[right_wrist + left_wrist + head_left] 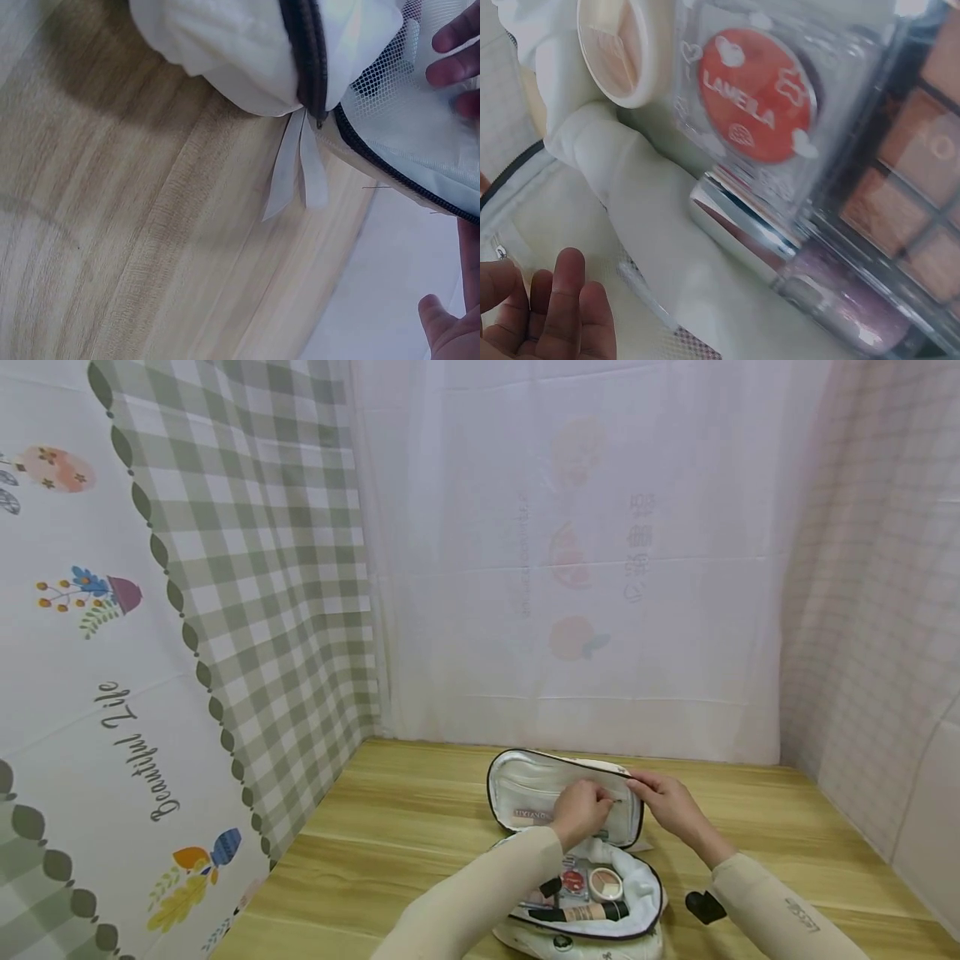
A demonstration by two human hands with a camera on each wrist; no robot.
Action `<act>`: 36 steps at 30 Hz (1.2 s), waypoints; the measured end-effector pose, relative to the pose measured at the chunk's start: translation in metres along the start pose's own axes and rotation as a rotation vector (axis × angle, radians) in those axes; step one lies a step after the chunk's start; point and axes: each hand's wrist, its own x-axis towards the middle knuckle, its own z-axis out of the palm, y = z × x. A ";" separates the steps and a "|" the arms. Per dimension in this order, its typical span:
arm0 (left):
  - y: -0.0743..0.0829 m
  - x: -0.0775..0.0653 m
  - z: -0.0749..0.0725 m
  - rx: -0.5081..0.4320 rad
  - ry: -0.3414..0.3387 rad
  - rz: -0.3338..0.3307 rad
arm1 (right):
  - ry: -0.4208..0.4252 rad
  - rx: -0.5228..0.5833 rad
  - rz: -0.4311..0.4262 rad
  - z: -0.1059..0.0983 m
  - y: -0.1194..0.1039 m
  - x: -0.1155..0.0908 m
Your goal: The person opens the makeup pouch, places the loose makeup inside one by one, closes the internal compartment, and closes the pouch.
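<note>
A white quilted makeup bag (622, 946) stands on the table with its black-zippered lid (513, 775) raised. My left hand (581, 810) is at the lid's inner pocket, thumb and finger pinching the small zipper pull (502, 252). My right hand (672, 812) grips the lid's right edge; fingers reach behind it in the right wrist view. Inside the bag lie a round compact (605, 884), a red LAMEILA blush case (757, 94), an eyeshadow palette (889, 214), a silver-capped tube with purple glitter (840, 296) and a black-capped foundation tube (585, 912).
A black object (705, 907) lies on the wooden table (390, 810) to the bag's right, partly behind the right sleeve. White ribbon ends (289, 169) hang at the bag's hinge. Printed curtains (570, 610) close off the back and sides.
</note>
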 end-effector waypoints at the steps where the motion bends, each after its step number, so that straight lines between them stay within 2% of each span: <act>1: -0.001 0.000 -0.001 0.005 0.003 0.004 | 0.002 -0.004 -0.003 0.000 0.000 0.000; 5: -0.004 -0.001 -0.005 0.000 -0.006 -0.004 | 0.007 -0.019 -0.014 0.000 0.002 0.001; 11: -0.010 -0.002 -0.009 -0.006 -0.008 0.025 | 0.018 -0.030 -0.019 0.001 0.002 0.002; 22: -0.020 -0.006 -0.018 -0.071 -0.057 -0.008 | -0.009 -0.023 0.037 -0.001 -0.001 -0.001; 36: -0.035 -0.012 -0.034 -0.084 -0.066 -0.032 | -0.014 -0.035 0.034 -0.002 0.001 -0.002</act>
